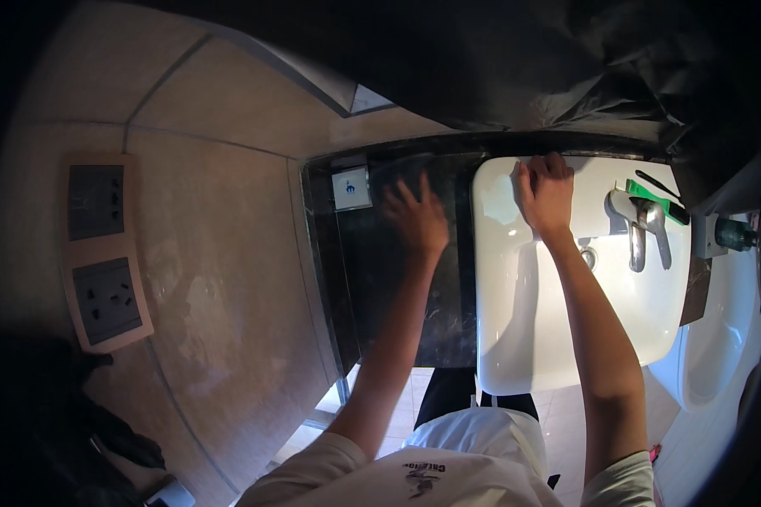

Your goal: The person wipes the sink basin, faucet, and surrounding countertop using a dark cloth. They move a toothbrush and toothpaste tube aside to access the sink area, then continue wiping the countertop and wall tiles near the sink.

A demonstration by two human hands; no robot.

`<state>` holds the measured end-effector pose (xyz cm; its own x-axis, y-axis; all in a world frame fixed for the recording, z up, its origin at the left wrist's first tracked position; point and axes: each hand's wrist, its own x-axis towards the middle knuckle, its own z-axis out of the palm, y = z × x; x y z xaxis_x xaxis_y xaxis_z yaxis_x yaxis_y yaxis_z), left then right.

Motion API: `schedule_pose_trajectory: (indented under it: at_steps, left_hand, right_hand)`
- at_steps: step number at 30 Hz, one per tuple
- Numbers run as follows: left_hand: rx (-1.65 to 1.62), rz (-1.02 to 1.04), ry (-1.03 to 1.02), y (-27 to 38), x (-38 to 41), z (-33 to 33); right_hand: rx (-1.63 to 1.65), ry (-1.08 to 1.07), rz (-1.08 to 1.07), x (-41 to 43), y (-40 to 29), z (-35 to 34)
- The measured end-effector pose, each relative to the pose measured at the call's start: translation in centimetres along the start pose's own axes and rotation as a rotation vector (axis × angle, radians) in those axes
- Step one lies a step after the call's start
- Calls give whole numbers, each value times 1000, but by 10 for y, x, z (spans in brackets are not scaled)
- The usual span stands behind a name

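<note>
My left hand (418, 215) hovers over or rests on the dark stone countertop (406, 298), its fingers spread and slightly blurred, with nothing held. My right hand (548, 193) is at the back left part of the white ceramic washbasin (501, 374), fingers curled down near the rim. Whether it holds something small under the fingers cannot be seen. Right of it stands a chrome faucet (647, 222). Behind the faucet lie a green and black tool (653, 196) and a thin black item (656, 182). A small square white item with a blue mark (352, 188) sits at the counter's back left corner.
A tiled wall (228, 253) with a socket panel (106, 253) borders the left. Dark crumpled sheeting (609, 76) hangs over the back. Right of the basin are a dark green container (732, 234) and a white bathtub or similar fixture (713, 348). Dark fabric (44, 405) is at lower left.
</note>
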<state>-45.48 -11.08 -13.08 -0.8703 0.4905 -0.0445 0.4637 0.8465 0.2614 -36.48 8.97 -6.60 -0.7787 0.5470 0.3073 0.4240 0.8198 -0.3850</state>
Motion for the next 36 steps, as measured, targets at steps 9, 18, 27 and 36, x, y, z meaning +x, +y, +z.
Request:
schedule_pose_trajectory:
  at_steps: [9, 18, 27, 36]
  left_hand:
    - [-34, 53, -13, -13, -9, -19]
    - [-71, 242, 12, 1, 15, -19]
    - [21, 212, 40, -23, 13, -8]
    - [239, 361, -103, -10, -9, -4]
  right_hand:
    - [21, 17, -2, 1, -3, -2]
    - [32, 5, 1, 3, -3, -2]
    - [11, 22, -14, 2, -2, -1]
    - [-1, 29, -16, 2, -3, 0]
